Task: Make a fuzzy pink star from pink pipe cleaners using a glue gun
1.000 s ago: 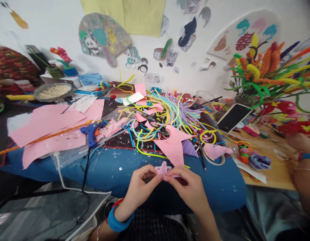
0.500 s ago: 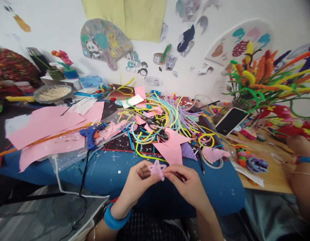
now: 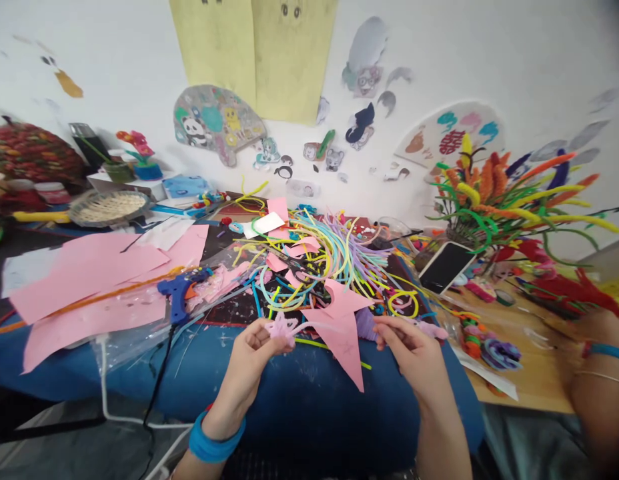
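A pale pink star of fuzzy pipe cleaner (image 3: 281,329) is pinched between the thumb and fingers of my left hand (image 3: 257,353), which wears a blue wristband. From the star a pale pipe cleaner strand (image 3: 314,325) stretches across the pink paper toward my right hand (image 3: 412,347). The right fingertips are pressed together at what appears to be the strand's far end, which is hard to see. Just behind those fingertips lies a purple cone-shaped piece (image 3: 365,325), partly covered. Below the strand, a cut pink paper sheet (image 3: 342,333) hangs over the table's front.
Many loose pipe cleaners (image 3: 334,250) cover the table's middle. A blue glue gun (image 3: 178,297) and pink sheets (image 3: 89,273) lie left. At right are a phone (image 3: 445,268), a pipe-cleaner bouquet (image 3: 494,187) and another person's arm (image 3: 602,373).
My hands have moved apart, the left one leftward with the star, the right one to the right. A pale strand now spans between them. The view has tilted up slightly.
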The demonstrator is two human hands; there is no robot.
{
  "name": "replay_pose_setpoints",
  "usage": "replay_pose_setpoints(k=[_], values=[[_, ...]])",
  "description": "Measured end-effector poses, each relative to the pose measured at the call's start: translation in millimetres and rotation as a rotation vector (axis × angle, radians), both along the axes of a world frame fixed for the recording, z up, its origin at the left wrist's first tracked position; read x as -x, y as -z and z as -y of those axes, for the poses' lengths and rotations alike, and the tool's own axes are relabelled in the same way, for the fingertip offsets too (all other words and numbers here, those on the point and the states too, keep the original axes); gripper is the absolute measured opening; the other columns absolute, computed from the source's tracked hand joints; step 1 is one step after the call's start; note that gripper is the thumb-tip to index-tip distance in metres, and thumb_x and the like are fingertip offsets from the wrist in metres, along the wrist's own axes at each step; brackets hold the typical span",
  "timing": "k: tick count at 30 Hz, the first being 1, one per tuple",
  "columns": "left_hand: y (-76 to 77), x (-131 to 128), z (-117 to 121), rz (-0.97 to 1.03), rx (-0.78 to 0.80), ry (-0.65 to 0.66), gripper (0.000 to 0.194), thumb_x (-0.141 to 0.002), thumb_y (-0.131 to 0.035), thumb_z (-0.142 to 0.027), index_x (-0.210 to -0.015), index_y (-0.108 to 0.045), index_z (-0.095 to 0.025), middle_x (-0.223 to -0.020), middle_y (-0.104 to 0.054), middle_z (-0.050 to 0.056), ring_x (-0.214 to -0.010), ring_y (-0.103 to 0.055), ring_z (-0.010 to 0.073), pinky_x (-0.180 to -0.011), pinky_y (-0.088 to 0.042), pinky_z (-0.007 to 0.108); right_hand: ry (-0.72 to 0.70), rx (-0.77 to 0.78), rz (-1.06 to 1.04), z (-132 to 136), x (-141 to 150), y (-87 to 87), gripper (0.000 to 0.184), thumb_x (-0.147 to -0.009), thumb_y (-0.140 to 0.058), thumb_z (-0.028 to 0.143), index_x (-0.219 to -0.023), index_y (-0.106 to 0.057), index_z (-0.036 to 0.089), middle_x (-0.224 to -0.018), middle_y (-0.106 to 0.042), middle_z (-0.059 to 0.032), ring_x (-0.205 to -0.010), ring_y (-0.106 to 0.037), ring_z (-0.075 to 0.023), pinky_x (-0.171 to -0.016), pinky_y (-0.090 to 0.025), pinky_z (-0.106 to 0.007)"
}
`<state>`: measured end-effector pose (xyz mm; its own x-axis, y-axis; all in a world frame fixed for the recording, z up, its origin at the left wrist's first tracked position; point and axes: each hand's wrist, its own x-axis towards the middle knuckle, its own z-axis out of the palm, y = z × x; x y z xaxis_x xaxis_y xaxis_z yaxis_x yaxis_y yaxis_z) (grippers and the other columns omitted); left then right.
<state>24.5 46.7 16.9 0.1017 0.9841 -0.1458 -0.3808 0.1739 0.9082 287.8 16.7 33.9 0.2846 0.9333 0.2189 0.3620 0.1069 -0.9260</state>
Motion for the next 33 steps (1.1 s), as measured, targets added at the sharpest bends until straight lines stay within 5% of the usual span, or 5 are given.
replay_pose_setpoints(k=[11,15,19,24,33], values=[[-5.7,-1.2,-9.9,-0.024,-0.072,-0.01,0.021,-0.068,-0.08,-0.023,-0.079,-0.065,-0.014,-0.076,-0.073,0.003,-0.069,-0.065,0.0135,-0.067,-0.052,0.021,-0.307,0.033,0.179,-27.9,66.9,-15.3,0.036,-0.084,-0.065,0.034,-0.119,-0.064,0.025,-0.12,-0.067,-0.0063,-0.112,-0.059,-0.024,-0.1,-0.044,-0.039],[-4.0,-5.7,-11.7,-0.057,-0.154,-0.113,0.021,-0.068,-0.08,-0.023,-0.073,-0.062,-0.015,-0.069,-0.067,-0.001,-0.065,-0.06,0.0114,-0.061,-0.048,0.018,-0.287,0.036,0.033,-29.1,104.7,-13.3,0.02,-0.088,-0.059,0.037,-0.093,-0.068,0.02,-0.091,-0.07,-0.0049,-0.087,-0.064,-0.0191,-0.079,-0.05,-0.029],[2.8,-5.3,-15.0,-0.065,-0.226,-0.207,0.016,-0.073,-0.077,-0.023,-0.074,-0.063,-0.016,-0.071,-0.065,-0.001,-0.07,-0.06,0.0124,-0.066,-0.048,0.019,-0.29,-0.02,-0.124,-23.9,119.3,-6.2,0.039,-0.094,-0.048,0.045,-0.073,-0.066,0.017,-0.068,-0.061,-0.0028,-0.066,-0.057,-0.0143,-0.062,-0.046,-0.025],[12.2,-2.5,-16.3,-0.089,-0.414,-0.223,0.011,-0.077,-0.072,-0.018,-0.077,-0.061,-0.019,-0.079,-0.065,0.001,-0.077,-0.062,0.0159,-0.07,-0.05,0.024,-0.448,0.289,-0.598,-27.9,123.9,-2.7,0.041,-0.091,-0.049,0.054,-0.091,-0.068,0.017,-0.066,-0.062,-0.0013,-0.052,-0.056,-0.0119,-0.048,-0.049,-0.024],[5.8,6.5,-11.9,-0.747,-1.057,-0.268,0.029,-0.079,-0.065,-0.004,-0.101,-0.066,-0.024,-0.093,-0.074,0.002,-0.088,-0.061,0.0194,-0.083,-0.047,0.035,-0.335,0.272,-0.737,-27.6,129.1,2.3,0.025,-0.072,-0.078,0.039,-0.084,-0.072,0.018,-0.071,-0.069,-0.0014,-0.06,-0.062,-0.0106,-0.056,-0.053,-0.021]])
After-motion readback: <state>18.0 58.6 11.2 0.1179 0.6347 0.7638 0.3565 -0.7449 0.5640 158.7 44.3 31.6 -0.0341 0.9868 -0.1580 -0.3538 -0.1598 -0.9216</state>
